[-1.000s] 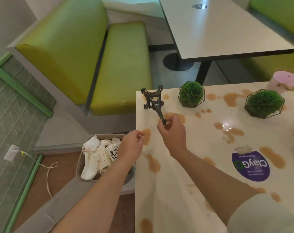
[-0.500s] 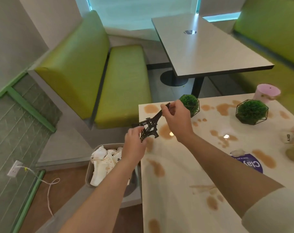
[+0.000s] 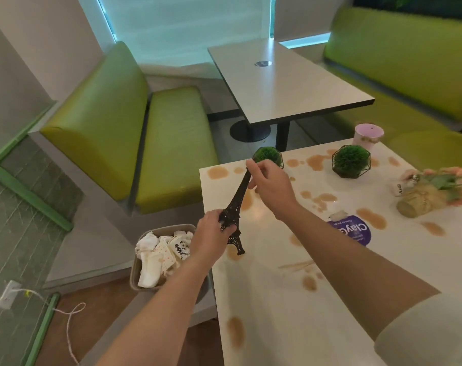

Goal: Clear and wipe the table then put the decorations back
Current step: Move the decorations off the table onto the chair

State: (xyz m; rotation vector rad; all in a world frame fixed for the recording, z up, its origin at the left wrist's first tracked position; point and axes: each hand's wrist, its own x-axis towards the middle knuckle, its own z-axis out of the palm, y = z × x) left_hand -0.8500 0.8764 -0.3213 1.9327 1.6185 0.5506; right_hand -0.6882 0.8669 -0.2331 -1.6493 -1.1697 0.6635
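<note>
A dark metal Eiffel Tower model (image 3: 236,204) hangs tilted over the left edge of the white table (image 3: 277,313), which is spotted with brown stains. My left hand (image 3: 211,236) grips its base end, my right hand (image 3: 266,180) pinches its tip. Two green moss balls in black wire frames stand at the far side: one (image 3: 270,154) partly behind my right hand, the other (image 3: 350,161) further right. A pink cup (image 3: 368,136) stands at the far edge. A flower bunch in a burlap-wrapped pot (image 3: 430,194) lies on its side at the right.
A grey bin (image 3: 141,270) full of crumpled paper cups and napkins stands on the floor left of the table. A purple round sticker (image 3: 354,229) and a crumpled paper scrap (image 3: 336,215) lie on the table. Green benches and a second grey table (image 3: 285,83) stand beyond.
The tower went from standing on the table, held by my right hand alone, to lifted and tilted over the table's left edge. My left hand rose and took hold of its base.
</note>
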